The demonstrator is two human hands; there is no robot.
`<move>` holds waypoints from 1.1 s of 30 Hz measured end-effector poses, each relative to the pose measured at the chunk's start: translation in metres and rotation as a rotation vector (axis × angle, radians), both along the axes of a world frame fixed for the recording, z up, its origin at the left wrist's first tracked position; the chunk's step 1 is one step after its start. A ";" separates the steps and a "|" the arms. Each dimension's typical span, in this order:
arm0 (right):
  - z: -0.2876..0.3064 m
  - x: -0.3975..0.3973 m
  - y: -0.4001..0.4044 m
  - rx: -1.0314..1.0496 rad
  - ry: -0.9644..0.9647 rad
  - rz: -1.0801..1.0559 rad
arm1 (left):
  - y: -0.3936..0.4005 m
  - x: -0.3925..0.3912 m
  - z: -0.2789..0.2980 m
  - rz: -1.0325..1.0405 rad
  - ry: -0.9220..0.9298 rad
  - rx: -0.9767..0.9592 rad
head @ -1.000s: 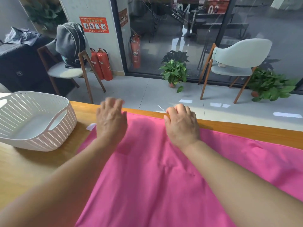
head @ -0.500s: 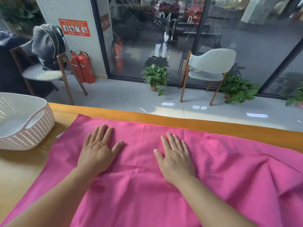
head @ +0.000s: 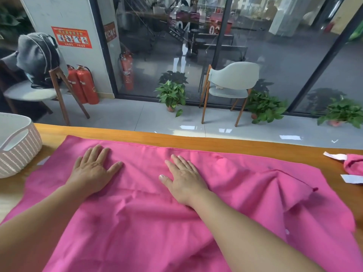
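A large pink cloth (head: 235, 193) lies spread over the wooden table (head: 216, 143), its far hem running close to the table's far edge. My left hand (head: 94, 170) rests flat on the cloth near its far left corner, fingers straight. My right hand (head: 184, 178) presses flat on the cloth near the middle, fingers straight and pointing away. The right part of the cloth is wrinkled, with a raised fold (head: 290, 185) towards its right end.
A white perforated basket (head: 17, 152) stands on the table at the left. At the right table edge lie a small pink bundle (head: 353, 165) and white paper labels (head: 351, 178). Beyond the table are chairs, potted plants, fire extinguishers and a glass wall.
Both hands left the cloth's far edge, came towards me and now lie flat on it. The view has swung right, so the basket sits further left.
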State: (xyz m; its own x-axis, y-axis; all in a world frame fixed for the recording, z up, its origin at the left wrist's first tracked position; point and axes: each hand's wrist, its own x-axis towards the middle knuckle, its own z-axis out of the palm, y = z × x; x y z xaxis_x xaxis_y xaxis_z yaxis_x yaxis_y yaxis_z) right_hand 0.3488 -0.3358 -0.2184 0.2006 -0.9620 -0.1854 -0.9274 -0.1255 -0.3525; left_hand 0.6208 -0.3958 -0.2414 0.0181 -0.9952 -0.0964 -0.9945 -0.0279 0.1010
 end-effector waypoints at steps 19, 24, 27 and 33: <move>0.054 -0.244 0.083 -0.190 -0.029 -0.392 | 0.052 -0.325 0.052 -0.723 0.376 0.022; 0.042 -0.265 0.118 -0.056 -0.053 -0.144 | 0.045 -0.339 0.065 -0.779 0.033 0.076; 0.051 -0.284 0.118 0.008 -0.344 -0.298 | 0.044 -0.338 0.072 -0.762 0.113 0.012; 0.066 -0.289 0.082 0.151 -0.319 -0.663 | 0.050 -0.344 0.089 -0.660 0.149 0.459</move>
State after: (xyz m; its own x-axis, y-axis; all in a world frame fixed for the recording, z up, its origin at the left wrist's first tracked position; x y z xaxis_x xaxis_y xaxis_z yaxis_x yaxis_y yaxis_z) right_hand 0.0594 -0.2535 -0.1526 -0.3460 -0.8685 -0.3549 -0.6419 0.4950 -0.5856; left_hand 0.2763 -0.3461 -0.1521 -0.6032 -0.6575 -0.4515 -0.7975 0.4881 0.3546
